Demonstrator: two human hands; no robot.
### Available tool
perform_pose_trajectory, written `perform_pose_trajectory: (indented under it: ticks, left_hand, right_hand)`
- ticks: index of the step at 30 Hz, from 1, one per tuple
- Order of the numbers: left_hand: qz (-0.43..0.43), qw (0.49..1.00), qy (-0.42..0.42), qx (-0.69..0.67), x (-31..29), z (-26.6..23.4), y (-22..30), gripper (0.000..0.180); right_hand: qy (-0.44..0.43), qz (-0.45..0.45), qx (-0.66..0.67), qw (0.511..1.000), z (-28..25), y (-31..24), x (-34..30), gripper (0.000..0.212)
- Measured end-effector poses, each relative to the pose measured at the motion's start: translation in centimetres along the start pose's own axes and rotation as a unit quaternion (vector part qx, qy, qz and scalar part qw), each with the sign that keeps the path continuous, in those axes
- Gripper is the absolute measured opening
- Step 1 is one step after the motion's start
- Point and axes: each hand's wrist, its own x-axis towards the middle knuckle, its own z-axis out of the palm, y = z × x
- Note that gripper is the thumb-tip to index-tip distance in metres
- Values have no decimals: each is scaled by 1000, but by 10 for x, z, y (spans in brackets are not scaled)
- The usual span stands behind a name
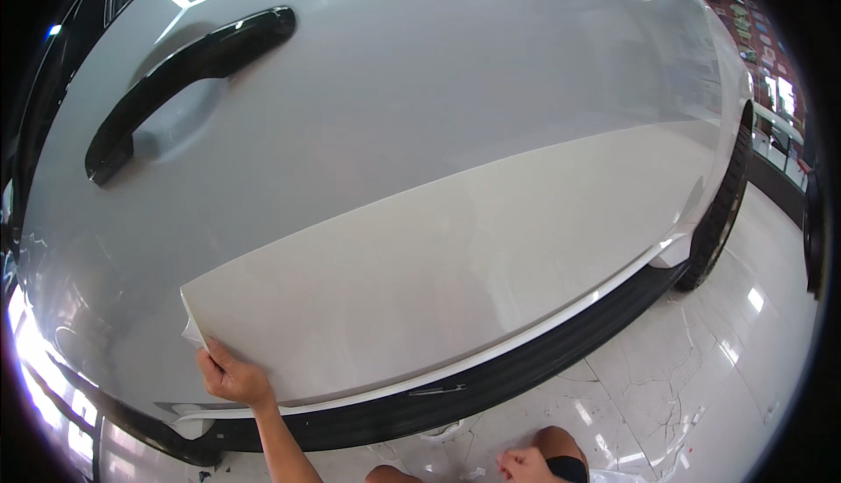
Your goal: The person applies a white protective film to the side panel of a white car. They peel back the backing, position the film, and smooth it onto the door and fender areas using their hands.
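Note:
A large off-white sheet [420,255], which looks like film, spans the lower part of a grey car door [491,71]. Its upper edge runs up toward the right. At the sheet's left edge, my left hand [235,376] is closed, pinching that edge between thumb and fingers. A bit of crumpled, see-through material sticks out just above the fingertips. Low in the picture, my right hand [521,465] is beside my knee, away from the door. Its fingers are curled, and whatever they may hold is hidden.
A black door handle [197,80] juts out at upper left. Below the door runs a black sill [368,422] with a slim dark tool [438,390] lying on it. A tyre [723,211] stands at right. Scraps lie on the shiny tiled floor [631,387].

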Motion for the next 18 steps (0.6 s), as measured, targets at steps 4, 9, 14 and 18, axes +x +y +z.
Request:
perform_pose_trajectory:
  ticks: [4, 9, 14, 18]
  left_hand:
    - [-11, 1000, 10, 3, -4, 0, -6, 40]
    - [-32, 999, 4, -3, -4, 2, 1, 41]
    - [-15, 1000, -9, -3, -3, -5, -6, 40]
    - [-6, 1000, 6, -3, -2, 0, -1, 42]
  right_hand:
    - [-43, -27, -33, 998, 9, -14, -20, 24]
    - [-57, -62, -99, 991, -15, -35, -5, 19]
    - [4, 21, -76, 997, -42, -122, 0, 24]
    - [67, -16, -55, 996, -50, -114, 6, 29]
